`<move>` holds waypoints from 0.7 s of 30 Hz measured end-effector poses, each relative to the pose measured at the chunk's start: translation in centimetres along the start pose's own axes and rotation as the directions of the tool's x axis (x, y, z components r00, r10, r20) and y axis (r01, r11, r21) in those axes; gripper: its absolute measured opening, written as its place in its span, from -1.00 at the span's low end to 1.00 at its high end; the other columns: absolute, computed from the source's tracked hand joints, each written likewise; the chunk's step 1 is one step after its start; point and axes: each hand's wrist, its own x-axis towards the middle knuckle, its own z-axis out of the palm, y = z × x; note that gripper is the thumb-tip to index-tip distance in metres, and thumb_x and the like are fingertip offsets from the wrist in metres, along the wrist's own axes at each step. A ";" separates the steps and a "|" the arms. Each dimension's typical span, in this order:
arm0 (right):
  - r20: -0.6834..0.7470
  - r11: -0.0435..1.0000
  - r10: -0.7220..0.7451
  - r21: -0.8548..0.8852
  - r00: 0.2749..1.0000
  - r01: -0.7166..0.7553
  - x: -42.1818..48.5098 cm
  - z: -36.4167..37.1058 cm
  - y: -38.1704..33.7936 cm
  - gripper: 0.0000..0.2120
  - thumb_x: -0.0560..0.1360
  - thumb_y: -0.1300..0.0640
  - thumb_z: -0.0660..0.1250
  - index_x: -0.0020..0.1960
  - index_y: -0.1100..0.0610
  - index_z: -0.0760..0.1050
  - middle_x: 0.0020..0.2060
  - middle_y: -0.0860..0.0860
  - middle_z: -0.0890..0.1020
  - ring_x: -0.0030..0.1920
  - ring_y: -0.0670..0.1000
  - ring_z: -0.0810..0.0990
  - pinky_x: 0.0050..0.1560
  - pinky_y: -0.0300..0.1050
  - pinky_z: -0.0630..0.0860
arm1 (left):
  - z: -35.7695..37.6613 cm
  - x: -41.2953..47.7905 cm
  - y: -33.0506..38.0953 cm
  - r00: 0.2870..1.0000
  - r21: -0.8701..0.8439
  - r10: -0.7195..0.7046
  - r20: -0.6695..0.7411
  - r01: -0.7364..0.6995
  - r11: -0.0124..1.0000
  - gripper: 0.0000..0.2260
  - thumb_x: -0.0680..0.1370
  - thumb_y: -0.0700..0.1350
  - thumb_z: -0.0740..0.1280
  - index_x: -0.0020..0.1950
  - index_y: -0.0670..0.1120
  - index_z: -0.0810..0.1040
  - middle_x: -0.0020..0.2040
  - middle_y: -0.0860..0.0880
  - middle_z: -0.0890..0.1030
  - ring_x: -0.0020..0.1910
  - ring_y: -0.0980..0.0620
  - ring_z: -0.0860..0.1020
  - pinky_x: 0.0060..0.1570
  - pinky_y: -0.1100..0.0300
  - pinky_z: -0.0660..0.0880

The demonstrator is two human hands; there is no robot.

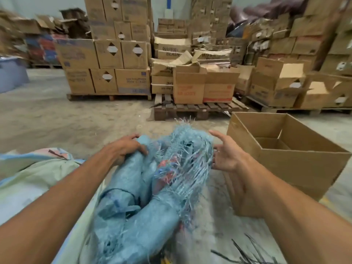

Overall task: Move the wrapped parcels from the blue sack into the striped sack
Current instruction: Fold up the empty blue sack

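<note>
A frayed blue woven sack [144, 202] lies on the floor in front of me, its torn mouth pointing away. Through the loose threads shows a red and blue patterned parcel [167, 168]. My left hand [125, 147] grips the sack's left edge near the mouth, fingers curled over the fabric. Just right of the frayed mouth, my right hand [226, 155] is spread with straight fingers; whether it touches the threads is unclear. The pale striped sack [28, 168] lies flat at the left, partly under my left arm.
An open, empty cardboard box [297, 155] stands close on the right. Behind are wooden pallets [190, 109] and tall stacks of cardboard cartons [110, 54]. Black straps [247, 252] lie on the concrete floor at lower right. A grey-blue tub [11, 73] sits far left.
</note>
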 end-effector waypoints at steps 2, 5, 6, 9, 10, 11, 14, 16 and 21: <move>-0.016 0.997 -0.077 -0.013 0.997 0.077 -0.6 2.2 -3.1 -0.49 0.50 -0.10 0.38 0.29 0.25 0.55 0.06 0.19 0.68 0.03 0.17 0.69 0.21 0.11 0.57 | -1.8 -0.2 2.7 0.994 -0.250 0.069 0.088 -0.045 0.967 -0.53 0.42 -0.43 0.38 0.27 -0.08 0.50 0.06 -0.21 0.65 -0.12 -0.17 0.66 -0.23 0.00 0.63; -0.016 0.979 -0.200 0.048 0.980 0.200 -0.7 3.9 -6.7 -0.56 0.58 -0.11 0.29 0.25 0.20 0.63 0.21 0.16 0.65 0.22 0.16 0.63 0.26 0.13 0.55 | -3.3 -0.6 7.2 0.941 -0.521 0.294 0.166 -0.170 0.837 -0.44 0.45 -0.33 0.39 0.42 0.00 0.43 0.25 -0.17 0.61 0.08 -0.15 0.65 0.04 -0.09 0.59; -0.011 0.967 -0.245 0.076 0.969 0.245 -1.1 4.4 -7.7 -0.58 0.62 -0.13 0.24 0.13 0.17 0.69 0.09 0.11 0.71 0.17 0.13 0.66 0.17 0.06 0.60 | -3.4 -0.8 8.7 0.899 -0.598 0.387 0.206 -0.197 0.777 -0.44 0.46 -0.31 0.38 0.42 0.03 0.43 0.27 -0.14 0.60 0.13 -0.15 0.63 0.12 -0.11 0.56; -0.108 0.959 -0.270 0.057 0.957 0.278 -1.1 4.3 -8.6 -0.49 0.40 -0.32 0.41 0.06 0.09 0.71 -0.15 0.02 0.74 0.04 0.08 0.72 -0.05 -0.02 0.68 | -2.4 -1.2 11.1 0.840 -0.616 0.480 0.253 -0.243 0.750 -0.32 0.40 -0.34 0.39 0.44 0.14 0.36 0.23 0.00 0.64 0.17 -0.09 0.63 0.04 -0.03 0.61; -0.080 0.966 -0.251 0.037 0.965 0.255 -1.5 4.3 -8.4 -0.46 0.31 -0.30 0.47 0.07 0.09 0.72 -0.08 0.06 0.73 0.03 0.08 0.72 0.00 0.02 0.67 | -2.0 -1.0 11.1 0.852 -0.545 0.451 0.267 -0.253 0.800 -0.18 0.36 -0.35 0.44 0.49 0.19 0.28 0.26 0.00 0.61 0.17 -0.11 0.63 -0.01 -0.03 0.62; -0.039 0.972 -0.228 0.053 0.973 0.230 -1.6 4.4 -8.0 -0.47 0.34 -0.22 0.49 0.14 0.13 0.69 0.05 0.11 0.71 0.10 0.10 0.69 0.14 0.11 0.63 | -1.5 -0.7 10.7 0.874 -0.452 0.397 0.281 -0.245 0.858 -0.09 0.32 -0.36 0.48 0.53 0.21 0.21 0.28 -0.03 0.59 0.15 -0.13 0.64 -0.04 -0.03 0.62; 0.111 0.997 -0.061 -0.040 0.992 0.066 -2.0 4.8 -6.7 -0.49 0.44 -0.03 0.46 0.31 0.20 0.56 0.20 0.18 0.65 0.18 0.16 0.65 0.23 0.18 0.56 | 0.5 0.1 7.8 0.944 -0.210 0.159 0.288 -0.100 0.973 -0.35 0.35 -0.44 0.48 0.40 -0.12 0.45 0.03 -0.14 0.70 -0.06 -0.15 0.69 -0.15 -0.06 0.64; 0.091 0.991 -0.001 -0.136 0.996 0.013 -1.8 4.7 -6.2 -0.70 0.49 0.11 0.40 0.17 0.23 0.58 -0.01 0.18 0.71 -0.08 0.13 0.72 -0.04 0.10 0.68 | 1.5 0.8 5.5 0.983 -0.067 -0.003 0.182 0.015 0.998 -0.57 0.35 -0.45 0.47 0.21 -0.28 0.58 -0.21 -0.15 0.71 -0.29 -0.11 0.69 -0.26 -0.02 0.65; -0.383 0.420 -0.273 -0.873 0.882 -0.249 -2.5 3.9 -7.2 -0.68 0.57 0.09 0.32 0.27 0.20 0.53 0.19 0.17 0.63 0.13 0.16 0.64 0.21 0.05 0.58 | -0.7 2.6 2.7 0.903 0.457 0.209 -0.376 -0.016 0.890 -0.82 0.37 -0.27 0.42 -0.03 -0.21 0.63 -0.03 -0.24 0.66 -0.01 -0.21 0.64 -0.21 0.11 0.50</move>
